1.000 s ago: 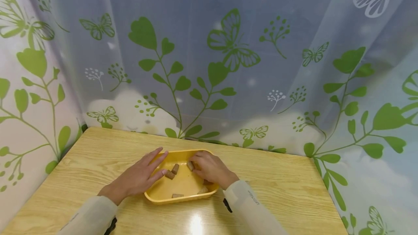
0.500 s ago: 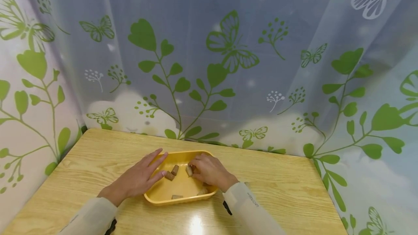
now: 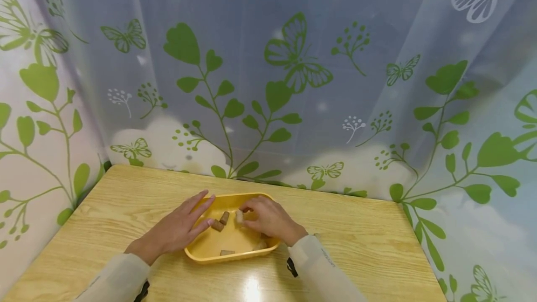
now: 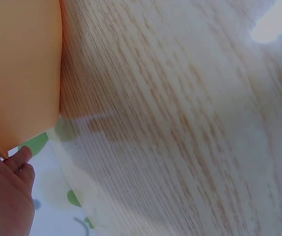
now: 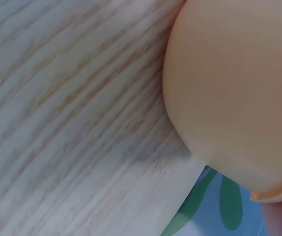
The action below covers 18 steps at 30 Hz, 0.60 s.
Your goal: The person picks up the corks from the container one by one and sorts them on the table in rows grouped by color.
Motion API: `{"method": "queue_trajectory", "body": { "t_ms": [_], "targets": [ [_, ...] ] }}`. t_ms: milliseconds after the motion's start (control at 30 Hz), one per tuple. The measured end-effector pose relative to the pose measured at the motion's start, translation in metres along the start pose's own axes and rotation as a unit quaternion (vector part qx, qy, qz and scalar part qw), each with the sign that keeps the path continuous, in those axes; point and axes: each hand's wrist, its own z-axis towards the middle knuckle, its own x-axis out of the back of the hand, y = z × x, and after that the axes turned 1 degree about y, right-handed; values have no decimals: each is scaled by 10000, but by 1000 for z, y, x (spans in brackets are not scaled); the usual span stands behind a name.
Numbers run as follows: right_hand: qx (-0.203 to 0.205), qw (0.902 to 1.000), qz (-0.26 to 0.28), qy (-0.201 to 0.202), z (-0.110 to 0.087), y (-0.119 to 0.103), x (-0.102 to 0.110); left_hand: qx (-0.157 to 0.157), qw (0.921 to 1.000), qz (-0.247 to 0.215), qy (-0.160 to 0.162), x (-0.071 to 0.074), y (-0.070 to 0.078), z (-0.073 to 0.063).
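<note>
pale tan cork (image 3: pixel 239 216), farther left

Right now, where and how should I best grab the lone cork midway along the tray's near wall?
I'd pinch the lone cork by its two ends, probably from above: it lies lengthwise along the near wall of the yellow tray, which crowds one long side, while both ends look free.

Txt (image 3: pixel 327 257) on R sleeve (image 3: pixel 325 271) illeg., too sm.
</note>
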Motion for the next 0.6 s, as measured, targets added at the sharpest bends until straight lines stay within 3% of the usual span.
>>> {"method": "queue_trajectory", "body": {
  "t_ms": [333, 600],
  "targets": [
    [211, 9978, 629, 89, -6, -1, 3, 58, 10000, -26, -29, 0, -1, 0],
    [171, 9945, 959, 388, -17, 3, 6, 23, 10000, -25, -1, -1, 0, 0]
  ]
}}
